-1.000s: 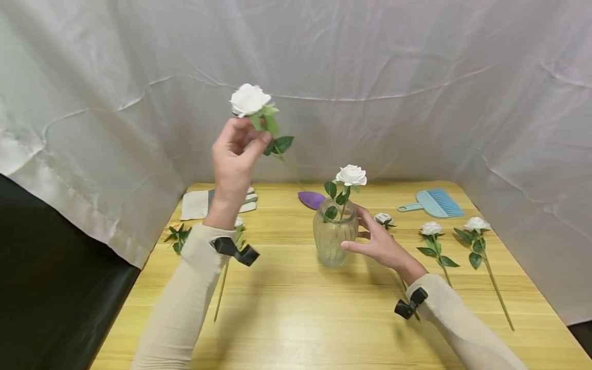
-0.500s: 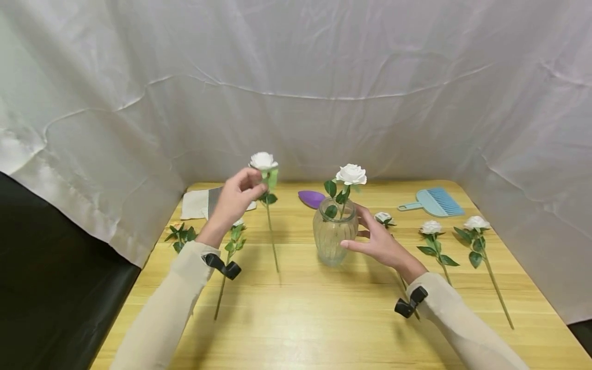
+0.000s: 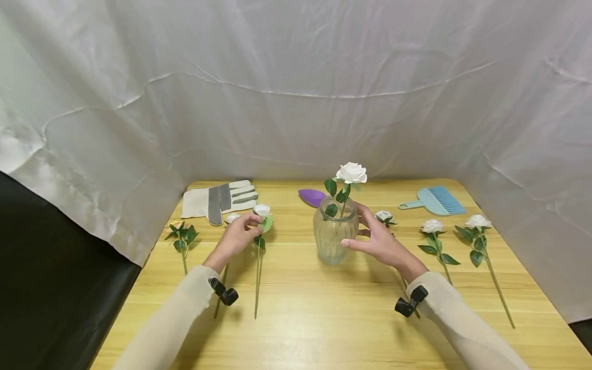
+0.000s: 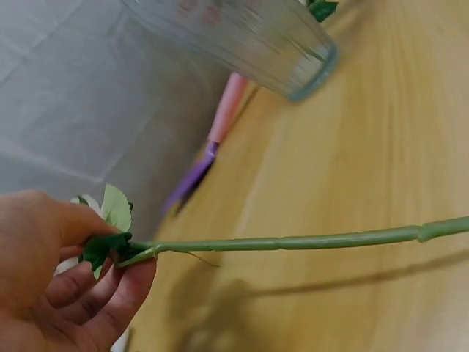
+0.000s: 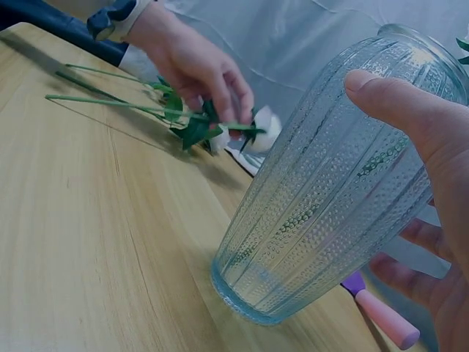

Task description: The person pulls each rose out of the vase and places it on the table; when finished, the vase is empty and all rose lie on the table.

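Observation:
My left hand (image 3: pixel 239 235) pinches a white artificial rose (image 3: pixel 262 210) by the stem just under its bloom. The stem (image 4: pixel 330 240) runs close above the table, its shadow beside it in the left wrist view. A second white rose (image 3: pixel 232 218) lies partly hidden behind that hand. On the right, my right hand (image 3: pixel 380 242) holds a ribbed clear glass vase (image 3: pixel 334 239), thumb on the near side and fingers curled behind. One white rose (image 3: pixel 351 173) stands in the vase, its bloom and leaves above the rim.
A work glove (image 3: pixel 217 200) and a yellowish flower (image 3: pixel 178 226) lie at left. Behind the vase is a purple trowel (image 3: pixel 311 197) with a pink handle (image 4: pixel 228 108). At right are a blue brush (image 3: pixel 437 201) and white roses (image 3: pixel 431 226). Cloth curtains (image 3: pixel 296 92) enclose the table.
My left hand has brought its white rose down from high in the air to close over the table at left. The right hand keeps its place at the vase.

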Action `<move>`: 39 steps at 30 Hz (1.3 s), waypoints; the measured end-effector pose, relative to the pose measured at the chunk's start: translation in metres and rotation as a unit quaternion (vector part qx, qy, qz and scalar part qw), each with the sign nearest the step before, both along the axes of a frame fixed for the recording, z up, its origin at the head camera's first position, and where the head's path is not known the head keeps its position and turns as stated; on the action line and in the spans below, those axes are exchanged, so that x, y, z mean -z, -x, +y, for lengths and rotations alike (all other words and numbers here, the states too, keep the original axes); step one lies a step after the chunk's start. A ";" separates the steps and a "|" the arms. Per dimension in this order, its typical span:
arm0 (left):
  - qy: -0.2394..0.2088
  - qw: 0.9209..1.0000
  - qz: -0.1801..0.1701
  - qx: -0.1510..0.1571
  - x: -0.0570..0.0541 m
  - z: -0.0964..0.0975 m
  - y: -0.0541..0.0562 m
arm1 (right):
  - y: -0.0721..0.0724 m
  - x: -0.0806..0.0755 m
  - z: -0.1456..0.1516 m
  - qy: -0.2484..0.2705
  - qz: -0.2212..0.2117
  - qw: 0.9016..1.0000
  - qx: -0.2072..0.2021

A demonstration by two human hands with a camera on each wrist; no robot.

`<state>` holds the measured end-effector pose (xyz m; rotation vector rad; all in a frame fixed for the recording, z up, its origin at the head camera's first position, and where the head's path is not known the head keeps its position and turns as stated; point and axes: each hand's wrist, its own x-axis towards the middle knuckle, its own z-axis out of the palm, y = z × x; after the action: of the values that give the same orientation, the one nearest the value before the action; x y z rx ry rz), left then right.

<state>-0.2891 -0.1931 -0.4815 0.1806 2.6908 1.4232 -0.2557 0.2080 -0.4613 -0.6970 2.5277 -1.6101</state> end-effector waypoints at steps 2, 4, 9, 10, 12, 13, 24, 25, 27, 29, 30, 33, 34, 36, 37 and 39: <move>0.004 1.000 -0.005 -0.006 0.008 0.000 0.001 | 0.000 0.000 0.000 0.002 -0.001 1.000 0.000; 0.009 1.000 -0.006 -0.010 0.014 0.001 0.003 | 0.000 0.000 0.000 0.003 -0.003 1.000 0.000; 0.016 1.000 -0.012 -0.024 0.023 0.000 0.004 | 0.000 0.000 0.000 0.002 0.001 1.000 -0.003; 0.018 0.999 -0.012 -0.025 0.024 -0.001 0.004 | 0.000 0.000 0.000 0.002 0.003 1.000 -0.003; 0.021 0.999 -0.007 -0.026 0.026 -0.001 0.003 | 0.000 0.000 0.000 0.002 0.005 1.000 -0.004; 0.025 0.999 -0.004 -0.026 0.026 -0.001 0.003 | 0.000 -0.001 0.000 0.001 0.005 1.000 -0.004; 0.072 0.997 0.029 -0.022 0.026 -0.001 -0.003 | 0.001 0.000 -0.001 0.002 0.000 1.000 -0.004; 0.076 0.996 0.039 -0.027 0.024 -0.001 -0.004 | 0.001 0.000 -0.001 0.002 -0.001 1.000 -0.004; 0.081 0.994 0.057 -0.040 0.020 -0.002 -0.005 | 0.001 0.000 -0.001 0.002 -0.001 1.000 -0.006; 0.081 0.992 0.078 -0.051 0.014 -0.002 -0.006 | 0.001 0.000 0.000 0.003 -0.003 1.000 -0.004; 0.079 0.991 0.089 -0.054 0.010 -0.003 -0.006 | 0.001 0.000 0.000 0.003 -0.003 1.000 -0.004; 0.065 0.989 0.117 -0.064 -0.001 -0.003 -0.004 | 0.000 -0.001 0.000 0.003 -0.001 1.000 -0.002; 0.062 0.988 0.127 -0.065 -0.005 -0.003 -0.003 | 0.000 -0.001 0.000 0.003 -0.001 1.000 -0.002; 0.052 0.986 0.141 -0.067 -0.013 -0.001 -0.001 | 0.001 -0.001 0.000 0.002 0.003 1.000 -0.005; 0.046 0.986 0.145 -0.067 -0.018 0.000 0.000 | 0.001 -0.001 -0.001 0.002 0.003 1.000 -0.005; 0.037 0.986 0.152 -0.059 -0.028 0.004 0.002 | 0.001 -0.001 -0.001 0.001 0.004 1.000 -0.005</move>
<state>-0.2909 -0.1891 -0.4539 0.2568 3.0407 1.4284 -0.2563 0.2075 -0.4601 -0.7177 2.5243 -1.6100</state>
